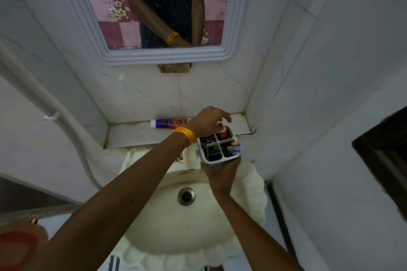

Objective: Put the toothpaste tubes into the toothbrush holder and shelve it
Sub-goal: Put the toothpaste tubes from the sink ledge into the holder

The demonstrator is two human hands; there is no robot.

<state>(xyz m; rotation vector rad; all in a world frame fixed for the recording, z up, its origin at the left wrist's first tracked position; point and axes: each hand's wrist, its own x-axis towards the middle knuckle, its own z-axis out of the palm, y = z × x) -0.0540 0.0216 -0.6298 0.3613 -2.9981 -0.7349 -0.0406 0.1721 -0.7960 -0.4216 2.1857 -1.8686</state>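
A cream, scallop-edged ceramic basin (253, 191) with a round metal drain (186, 196) fills the space beneath both forearms, its lower rim cut off by the frame edge. Beyond the hands runs a pale, marble-veined tiled ledge (132, 135), stained along its grout. The right hand (220, 175) grips the near wall of a white, square plastic toothbrush holder (220, 146) split into four compartments, fingers wrapped beneath it and largely hidden. Above the holder's far-right compartment the left hand (208, 121), a yellow band (185, 134) at its wrist, curls its fingers round the top of a red toothpaste tube (222, 132) standing in that compartment; how firmly it pinches is hard to make out. Dark contents in the other compartments are too dim to identify, save purple and yellow tips nearest the right hand's fingertips. A white, purple-and-red toothpaste tube (169, 123) lies flat on the ledge just left of the left hand, its far end hidden behind the wrist.
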